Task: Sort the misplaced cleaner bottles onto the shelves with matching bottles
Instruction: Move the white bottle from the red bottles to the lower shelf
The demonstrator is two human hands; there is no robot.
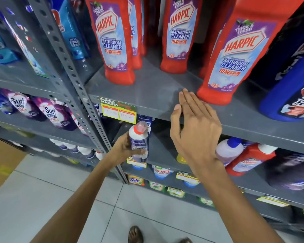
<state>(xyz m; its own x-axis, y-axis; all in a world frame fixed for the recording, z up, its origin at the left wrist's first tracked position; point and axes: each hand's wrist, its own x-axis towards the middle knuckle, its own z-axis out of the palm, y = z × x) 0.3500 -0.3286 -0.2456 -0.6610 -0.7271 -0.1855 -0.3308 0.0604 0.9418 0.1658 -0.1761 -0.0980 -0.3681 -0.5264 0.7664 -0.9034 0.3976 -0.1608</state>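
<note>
From the head camera, a grey metal shelving unit fills most of the view, with a perforated upright post (72,79) running diagonally down the left-centre. The upper shelf (147,95) is a bare, dull grey sheet with three red Harpic bathroom cleaner bottles standing upright on it: one at the left (118,50), one further back in the middle (178,37), and a large near one at the right (235,55). A dark blue bottle (288,95) stands just right of that last one. A green and yellow price tag (118,110) hangs on the shelf's front edge.

The left hand (125,148) is wrapped around a small white and purple cleaner bottle (139,142) with a red collar and a clear cap, held upright in front of the lower shelf, near the post. The right hand (195,127) is open and empty, fingers straight and close together, thumb apart; its fingertips (186,93) lie at the front edge of the upper shelf, just beside the base of the near red bottle.

On the lower shelf at the right, a white bottle with a blue cap (229,149) and a red Harpic bottle (249,160) lean toward the camera. Left of the post sit purple Surf Excel pouches (51,113). Lower rows hold Ariel and Tide packs. The floor (60,199) is pale tile, with a cardboard box (2,160) at the far left and a sandalled foot (135,234) at the bottom.
</note>
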